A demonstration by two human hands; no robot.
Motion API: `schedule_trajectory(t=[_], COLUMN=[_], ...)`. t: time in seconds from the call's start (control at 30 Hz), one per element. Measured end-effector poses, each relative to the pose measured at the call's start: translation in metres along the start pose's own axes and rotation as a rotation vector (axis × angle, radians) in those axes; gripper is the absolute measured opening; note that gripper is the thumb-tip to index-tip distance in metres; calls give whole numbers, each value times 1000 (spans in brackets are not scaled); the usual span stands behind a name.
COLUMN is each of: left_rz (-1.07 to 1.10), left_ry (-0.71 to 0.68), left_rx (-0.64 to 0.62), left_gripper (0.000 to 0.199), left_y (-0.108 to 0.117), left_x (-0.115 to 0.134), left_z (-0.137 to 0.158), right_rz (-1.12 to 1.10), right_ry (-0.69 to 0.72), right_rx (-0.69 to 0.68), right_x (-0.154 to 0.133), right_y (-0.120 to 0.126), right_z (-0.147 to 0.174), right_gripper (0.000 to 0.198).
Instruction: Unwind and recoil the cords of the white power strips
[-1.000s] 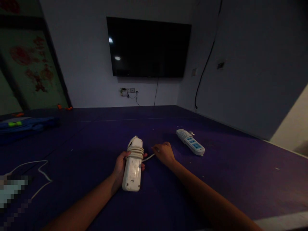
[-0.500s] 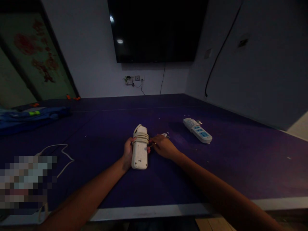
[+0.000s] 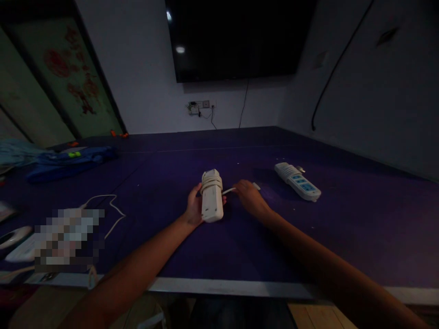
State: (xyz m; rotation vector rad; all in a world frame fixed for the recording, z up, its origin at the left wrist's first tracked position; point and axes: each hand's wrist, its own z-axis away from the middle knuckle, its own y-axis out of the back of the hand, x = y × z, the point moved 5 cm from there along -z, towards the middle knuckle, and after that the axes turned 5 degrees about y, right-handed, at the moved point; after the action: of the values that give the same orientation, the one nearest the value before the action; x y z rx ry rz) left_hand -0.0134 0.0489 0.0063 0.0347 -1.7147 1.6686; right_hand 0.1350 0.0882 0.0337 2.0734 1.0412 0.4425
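A white power strip [image 3: 212,205], its underside toward me, is held above the purple surface in my left hand [image 3: 195,203]. The thumb lies along its left side, and fingertips show at its right edge. Several turns of white cord [image 3: 211,182] wrap the upper half of the strip. My right hand [image 3: 250,195] is closed on the loose end of this cord, which runs a short way out from the strip's right side. A white piece, seemingly the plug [image 3: 256,186], shows just beyond the right hand.
A second power strip [image 3: 305,186] with blue sockets and wound cord lies at right on the purple table [image 3: 192,256]. Blue cloth [image 3: 72,160] lies at far left. A pixelated item [image 3: 68,237] and white cable [image 3: 115,208] are at left. A television [image 3: 240,41] hangs ahead.
My right hand has moved away from the strip, and a short stretch of cord now shows between them. The strip has tilted slightly. The view has shifted left.
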Motion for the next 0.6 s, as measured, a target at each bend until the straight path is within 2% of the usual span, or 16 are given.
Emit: schedule_trajectory(t=[0.13, 0.27, 0.43, 0.6], left_rz=[17, -7, 5, 4], left_ry=[10, 22, -57, -64], left_rx=[58, 181, 231, 220], left_gripper=[42, 33, 19, 30], left_y=[-3, 5, 13, 15], left_x=[-4, -7, -2, -2], left_z=[-1, -5, -10, -11], right_rz=[32, 24, 4, -38], right_ry=[-46, 20, 121, 119], right_rx=[233, 347, 274, 199], right_x=[5, 1, 1, 4], right_y=[20, 30, 26, 23], right_z=[3, 6, 8, 7], right_gripper=[21, 21, 20, 24])
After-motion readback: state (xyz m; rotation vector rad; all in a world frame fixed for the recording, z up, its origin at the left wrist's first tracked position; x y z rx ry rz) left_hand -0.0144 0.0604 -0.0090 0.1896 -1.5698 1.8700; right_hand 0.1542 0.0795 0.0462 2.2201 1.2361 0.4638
